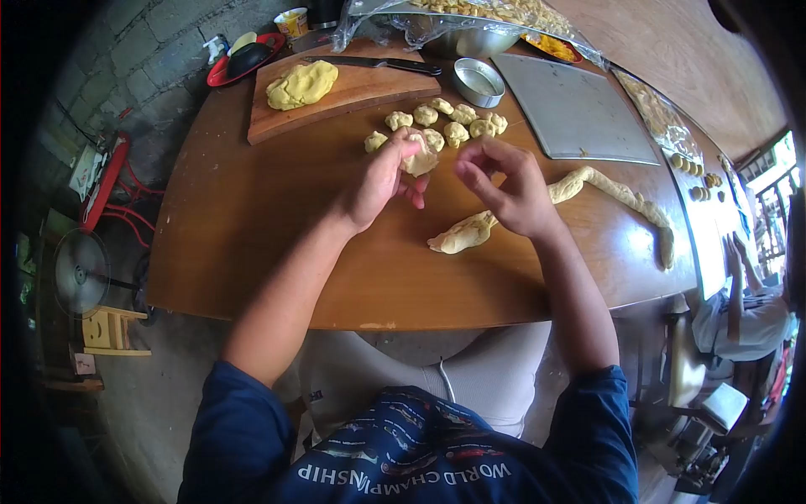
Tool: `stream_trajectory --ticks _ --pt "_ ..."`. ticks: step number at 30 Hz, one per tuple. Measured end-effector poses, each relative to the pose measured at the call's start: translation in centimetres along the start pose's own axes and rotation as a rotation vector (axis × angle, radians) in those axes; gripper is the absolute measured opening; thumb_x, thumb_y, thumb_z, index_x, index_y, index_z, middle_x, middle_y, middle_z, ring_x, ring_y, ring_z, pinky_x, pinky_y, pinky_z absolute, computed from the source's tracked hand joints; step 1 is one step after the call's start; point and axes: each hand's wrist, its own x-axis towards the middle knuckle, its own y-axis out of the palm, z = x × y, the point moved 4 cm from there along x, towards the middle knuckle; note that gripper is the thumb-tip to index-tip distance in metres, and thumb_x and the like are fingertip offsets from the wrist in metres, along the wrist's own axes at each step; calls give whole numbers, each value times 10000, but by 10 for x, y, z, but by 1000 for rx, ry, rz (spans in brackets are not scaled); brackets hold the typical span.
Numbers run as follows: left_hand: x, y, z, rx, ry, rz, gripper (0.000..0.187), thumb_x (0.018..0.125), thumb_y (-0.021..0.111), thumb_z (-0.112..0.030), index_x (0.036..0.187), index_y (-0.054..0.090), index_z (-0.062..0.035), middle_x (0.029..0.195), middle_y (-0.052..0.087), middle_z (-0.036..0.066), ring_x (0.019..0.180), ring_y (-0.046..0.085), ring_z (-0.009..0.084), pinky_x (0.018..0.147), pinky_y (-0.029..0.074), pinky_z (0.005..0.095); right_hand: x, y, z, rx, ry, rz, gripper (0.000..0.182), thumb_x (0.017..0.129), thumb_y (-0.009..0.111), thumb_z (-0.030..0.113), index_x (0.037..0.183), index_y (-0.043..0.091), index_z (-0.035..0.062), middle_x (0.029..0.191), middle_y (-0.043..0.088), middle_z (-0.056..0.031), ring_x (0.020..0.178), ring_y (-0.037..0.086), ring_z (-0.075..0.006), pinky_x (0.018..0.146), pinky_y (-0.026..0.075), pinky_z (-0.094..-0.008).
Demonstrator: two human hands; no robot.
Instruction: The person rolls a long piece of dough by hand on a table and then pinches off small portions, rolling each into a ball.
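My left hand (pixel 379 180) holds a small flattened piece of dough (pixel 423 160) between its thumb and fingers, above the table. Just right of it, apart from the dough, my right hand (pixel 510 186) has its fingers curled toward the thumb in a pinch; anything in the fingertips is hidden. Under and beyond that hand a long pale dough rope (pixel 617 186) lies bent across the table, its thick end (pixel 463 234) toward me. Several lumpy dough balls (pixel 456 134) sit behind my hands. A yellow dough mass (pixel 302 85) rests on a wooden cutting board (pixel 361 97).
On the board lies a black-handled knife (pixel 378 64). Beside it stand a round metal tin (pixel 478 82) and a flat metal tray (pixel 579 109). Behind is a plastic-covered tray of small pieces (pixel 504 10). At right, another person (pixel 743 315) reaches over the table (pixel 252 244).
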Motion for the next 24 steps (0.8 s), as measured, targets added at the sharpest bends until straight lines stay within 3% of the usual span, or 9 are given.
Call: stream_trajectory --ticks 2,5,6,7,10,12,15,19,24 --pt "1 4 10 19 11 -18 428 1116 402 -348 1472 528 -147 1249 641 18 960 622 133 833 556 335 1 4 4 -67 85 -14 380 963 849 322 1178 656 75 854 722 -73 718 687 -193 665 546 -369" --pt "-1 19 10 37 17 32 522 1105 383 -333 1578 460 -127 1334 636 33 1056 637 132 884 551 326 3 16 6 -385 84 -77 454 913 879 358 1213 642 112 872 723 -74 802 748 -273 707 580 -434" --pt "0 17 6 79 -4 129 550 1139 423 -343 1633 400 -104 1320 669 49 1112 656 130 925 543 315 6 16 -2 -383 122 -98 469 889 887 358 1217 639 134 883 733 -84 881 773 -337 751 598 -482" --pt "1 18 4 81 -4 133 550 1139 423 -343 1633 400 -104 1320 669 49 1112 656 130 925 543 315 5 13 -4 -385 122 -102 469 889 887 358 1217 639 134 883 733 -84 881 773 -337 751 598 -482" --pt "2 18 1 208 20 41 478 1156 527 -318 1566 480 -76 1231 712 45 1107 683 124 902 549 306 3 9 -6 -377 183 -125 431 888 875 311 1203 645 128 911 751 -91 880 777 -335 758 603 -477" --pt "5 17 3 230 142 -35 415 1102 695 -308 1427 603 -66 1151 700 23 939 645 77 824 550 257 1 12 -5 -397 122 -115 360 892 851 251 1164 663 108 922 757 -99 860 772 -343 758 604 -474" --pt "2 16 5 191 123 -145 354 1099 697 -217 1408 633 -56 1134 723 -1 966 677 76 813 551 258 1 15 -1 -372 98 -125 290 884 836 194 1101 681 80 920 754 -110 842 767 -347 755 605 -471" --pt "3 15 0 334 91 -78 302 1084 724 -225 1332 671 -61 1067 719 -15 884 642 50 762 539 241 1 14 3 -317 72 -134 230 883 818 151 1043 687 50 904 746 -122 845 766 -350 750 599 -471" --pt "1 12 -15 429 213 -160 154 1059 752 -191 1101 767 -43 826 654 -64 724 521 15 635 443 224 4 10 0 -108 151 -46 224 981 804 188 1074 706 8 863 759 -133 755 743 -256 709 579 -417"
